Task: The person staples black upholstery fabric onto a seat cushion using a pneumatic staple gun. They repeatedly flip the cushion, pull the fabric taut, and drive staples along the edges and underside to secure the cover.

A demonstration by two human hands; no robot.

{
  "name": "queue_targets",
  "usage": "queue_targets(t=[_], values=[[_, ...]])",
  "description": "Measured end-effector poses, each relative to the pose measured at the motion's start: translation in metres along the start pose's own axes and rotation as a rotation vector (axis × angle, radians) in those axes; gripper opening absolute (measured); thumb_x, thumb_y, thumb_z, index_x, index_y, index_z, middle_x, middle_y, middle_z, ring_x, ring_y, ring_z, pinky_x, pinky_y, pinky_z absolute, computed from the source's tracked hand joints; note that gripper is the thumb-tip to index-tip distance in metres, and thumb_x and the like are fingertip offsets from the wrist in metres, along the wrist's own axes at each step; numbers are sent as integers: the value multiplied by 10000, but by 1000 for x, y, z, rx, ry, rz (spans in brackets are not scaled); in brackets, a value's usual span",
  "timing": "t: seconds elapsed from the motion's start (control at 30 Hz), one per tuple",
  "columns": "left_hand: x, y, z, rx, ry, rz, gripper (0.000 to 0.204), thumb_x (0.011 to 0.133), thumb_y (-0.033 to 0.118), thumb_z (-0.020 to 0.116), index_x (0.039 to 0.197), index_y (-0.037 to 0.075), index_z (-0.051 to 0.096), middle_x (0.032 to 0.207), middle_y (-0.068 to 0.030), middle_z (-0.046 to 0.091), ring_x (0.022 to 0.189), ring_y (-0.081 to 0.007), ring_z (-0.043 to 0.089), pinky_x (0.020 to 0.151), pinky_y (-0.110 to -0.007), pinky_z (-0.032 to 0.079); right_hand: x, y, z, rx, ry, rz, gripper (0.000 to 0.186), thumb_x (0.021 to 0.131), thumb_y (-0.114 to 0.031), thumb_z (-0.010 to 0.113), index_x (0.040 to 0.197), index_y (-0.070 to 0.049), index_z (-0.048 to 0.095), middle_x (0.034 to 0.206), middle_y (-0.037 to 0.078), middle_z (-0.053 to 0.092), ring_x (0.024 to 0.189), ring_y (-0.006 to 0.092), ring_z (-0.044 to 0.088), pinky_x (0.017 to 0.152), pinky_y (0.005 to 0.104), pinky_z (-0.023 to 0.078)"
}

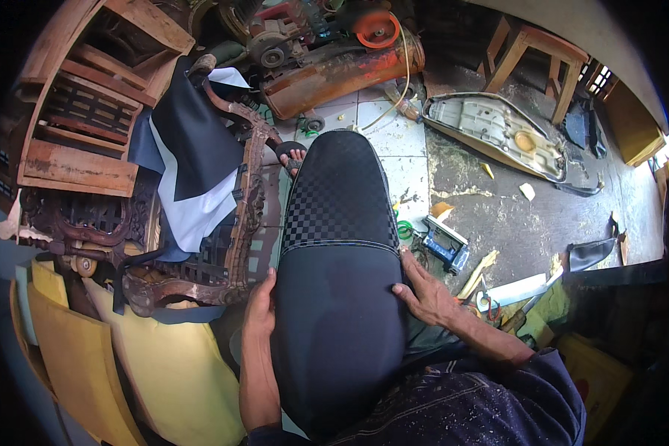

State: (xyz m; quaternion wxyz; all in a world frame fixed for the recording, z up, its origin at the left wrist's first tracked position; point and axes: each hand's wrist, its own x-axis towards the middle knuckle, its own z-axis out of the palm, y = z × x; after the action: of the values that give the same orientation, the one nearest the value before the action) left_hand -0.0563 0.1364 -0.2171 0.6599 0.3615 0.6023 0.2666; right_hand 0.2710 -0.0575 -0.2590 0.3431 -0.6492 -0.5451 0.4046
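Note:
A long black motorcycle seat (338, 327) lies upright before me, its far half chequered and its near half smooth, divided by a stitched seam. My left hand (260, 305) grips its left side, fingertips partly hidden along the edge. My right hand (427, 297) holds the right side, thumb against the cover and fingers along the rim below the seam. Just beyond that hand lie a blue-and-silver staple gun (444, 241) and green hose coils (403, 227). A foot in a sandal (291, 154) shows left of the seat's far end.
Carved wooden frames (89, 212) with black and white sheets (193, 141) and foam slabs (141, 372) crowd the left. A rusty compressor (334, 78) stands behind. At right are a bare seat pan (490, 130), a wooden stool (531, 48), offcuts, scissors (490, 312) and a blade (516, 290).

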Motion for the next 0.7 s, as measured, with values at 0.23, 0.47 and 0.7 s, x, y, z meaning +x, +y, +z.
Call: queue_targets(t=[0.23,0.47,0.7], values=[[-53,14,-18,-191,-217,150,351,993,240,747,1231,-5,664,1154,-99,733,1042,-186,700,942,-312,560,12,-13,10,64,16,-54,1014,1023,-524,603,1629,94,75,1579,416,321,1473,517,376,1247,508,303],[-69,-1,-35,-209,-241,172,413,965,180,774,1302,-12,632,1199,-93,725,1070,-176,694,995,-321,543,15,-14,19,-40,59,-46,1016,1004,-517,637,1622,98,116,1509,427,395,1446,517,409,1212,555,330],[-47,-29,-26,-156,-179,163,400,1013,263,709,1295,-18,665,1261,-91,717,1087,-171,687,1019,-331,520,26,-110,26,-313,220,-504,816,926,-426,734,1558,-13,426,1639,242,361,1565,393,291,1218,637,253]])
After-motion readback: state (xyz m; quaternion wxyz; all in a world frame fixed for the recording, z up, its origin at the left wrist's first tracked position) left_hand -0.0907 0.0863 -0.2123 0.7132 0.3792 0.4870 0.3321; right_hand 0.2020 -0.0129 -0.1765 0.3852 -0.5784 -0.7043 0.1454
